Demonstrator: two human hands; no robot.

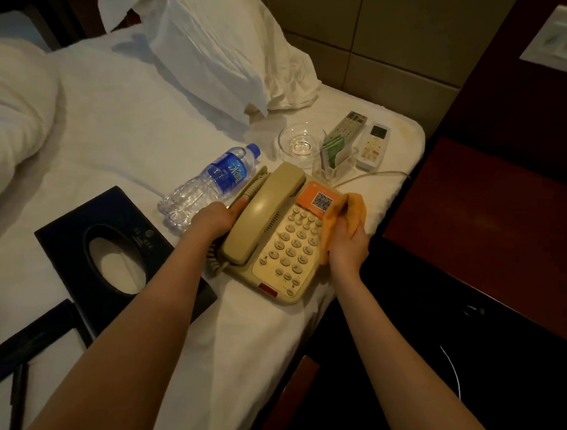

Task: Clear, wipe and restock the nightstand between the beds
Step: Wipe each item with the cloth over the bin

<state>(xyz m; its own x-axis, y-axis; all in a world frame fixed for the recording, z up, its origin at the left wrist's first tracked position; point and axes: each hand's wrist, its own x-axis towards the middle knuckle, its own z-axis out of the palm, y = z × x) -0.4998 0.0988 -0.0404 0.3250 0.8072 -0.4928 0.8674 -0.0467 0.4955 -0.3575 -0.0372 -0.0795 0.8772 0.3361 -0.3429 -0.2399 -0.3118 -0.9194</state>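
While the left hand [216,220] grips the left edge of the beige telephone [274,246] with curled fingers, the right hand [350,246] presses an orange cloth [356,204], bunched in its closed fingers, against the right side of the keypad. The telephone lies on the white bed [118,128], near its right edge. A water bottle [209,183] lies just left of it; a glass bowl [300,144], a grey remote [346,127] and a white remote [373,147] lie farther away. The dark nightstand [485,205] stands right of the bed.

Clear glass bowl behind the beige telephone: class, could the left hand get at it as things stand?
Probably yes: the clear glass bowl sits uncovered beyond the beige telephone, with nothing tall between. The left hand must first release the telephone's side.
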